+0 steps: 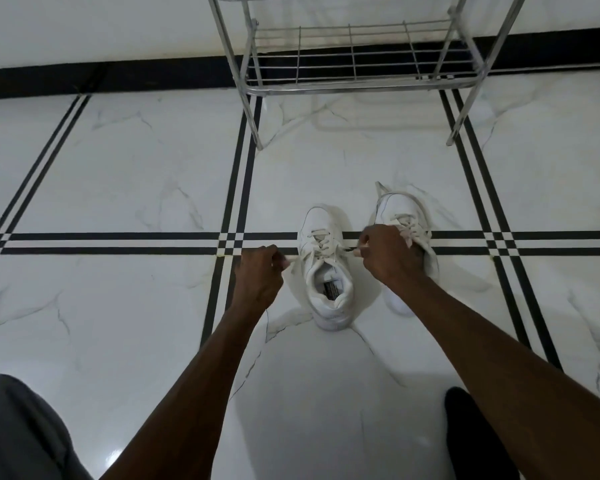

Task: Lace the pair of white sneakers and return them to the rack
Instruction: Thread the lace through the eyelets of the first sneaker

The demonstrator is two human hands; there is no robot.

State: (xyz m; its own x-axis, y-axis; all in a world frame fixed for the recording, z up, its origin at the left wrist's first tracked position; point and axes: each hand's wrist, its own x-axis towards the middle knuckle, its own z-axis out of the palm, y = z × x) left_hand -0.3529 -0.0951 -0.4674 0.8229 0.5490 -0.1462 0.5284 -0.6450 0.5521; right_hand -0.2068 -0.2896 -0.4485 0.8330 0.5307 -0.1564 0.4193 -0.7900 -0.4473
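Note:
Two white sneakers stand side by side on the tiled floor, toes pointing away from me. The left sneaker (326,271) is laced across its front, and its two lace ends stretch out sideways. My left hand (258,275) pinches the left lace end just beside the shoe. My right hand (388,258) pinches the right lace end and partly covers the right sneaker (400,209), whose laces show above my knuckles. The metal rack (354,57) stands beyond the shoes, its lower wire shelf bare.
The floor is glossy white marble tile with black double stripes (118,242). A black skirting (118,76) runs along the white wall behind the rack. My grey-clad knee (21,431) is at bottom left; a dark shape (471,431) lies at bottom right.

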